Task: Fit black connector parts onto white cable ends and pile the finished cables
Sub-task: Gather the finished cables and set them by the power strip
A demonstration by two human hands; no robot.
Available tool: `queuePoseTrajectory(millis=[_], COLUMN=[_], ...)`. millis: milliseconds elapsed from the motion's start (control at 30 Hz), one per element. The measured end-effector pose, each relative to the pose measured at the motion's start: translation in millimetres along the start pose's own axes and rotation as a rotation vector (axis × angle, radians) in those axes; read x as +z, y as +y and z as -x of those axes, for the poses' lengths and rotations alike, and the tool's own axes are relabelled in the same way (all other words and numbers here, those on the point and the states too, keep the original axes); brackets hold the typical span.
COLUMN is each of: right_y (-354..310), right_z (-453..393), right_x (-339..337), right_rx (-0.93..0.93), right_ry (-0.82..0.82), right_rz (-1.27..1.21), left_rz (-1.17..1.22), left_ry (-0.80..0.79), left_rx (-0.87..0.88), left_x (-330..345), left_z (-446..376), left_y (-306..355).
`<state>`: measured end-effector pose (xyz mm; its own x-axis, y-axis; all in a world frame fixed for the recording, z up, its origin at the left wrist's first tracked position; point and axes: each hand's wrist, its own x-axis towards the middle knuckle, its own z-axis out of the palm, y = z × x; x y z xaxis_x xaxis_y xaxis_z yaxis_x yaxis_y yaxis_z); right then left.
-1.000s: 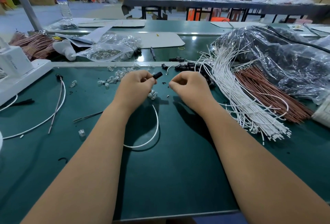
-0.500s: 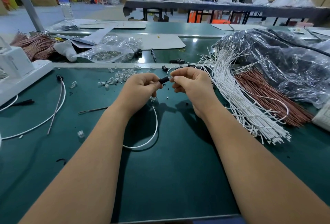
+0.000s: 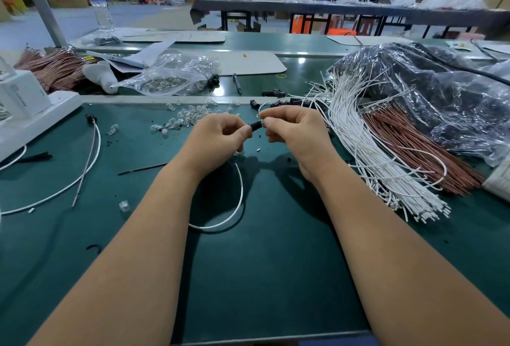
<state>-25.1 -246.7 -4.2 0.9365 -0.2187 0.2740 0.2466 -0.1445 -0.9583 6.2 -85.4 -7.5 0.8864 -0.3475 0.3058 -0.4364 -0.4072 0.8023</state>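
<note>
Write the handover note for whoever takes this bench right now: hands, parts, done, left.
Left hand pinches the black connector; right hand pinches its other end. A white cable loops on the mat below the left hand. Unfitted white cables lie at right, spare black connectors behind. One finished cable lies at left. Left: seat this connector, pile it, repeat.

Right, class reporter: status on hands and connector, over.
Both hands, left hand and right hand, pinching black connector. White cable loops below. Nothing in the way.
</note>
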Motion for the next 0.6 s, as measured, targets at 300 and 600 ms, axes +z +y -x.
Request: queuePoseTrajectory(millis=[300,600], right_y=[2.0,1.7], right_z=[0.4,0.3], right_x=[2.4,0.1], right_rx=[0.109,0.217], right_ry=[0.005,-0.022], right_rz=[-0.243,-0.320], left_rz=[0.124,0.100], left_ry=[-0.030,-0.058], left_rx=[0.006,0.012], left_x=[-1.9,-1.0], left_z=[-3.9,-2.2], left_y=[-2.6,-4.4])
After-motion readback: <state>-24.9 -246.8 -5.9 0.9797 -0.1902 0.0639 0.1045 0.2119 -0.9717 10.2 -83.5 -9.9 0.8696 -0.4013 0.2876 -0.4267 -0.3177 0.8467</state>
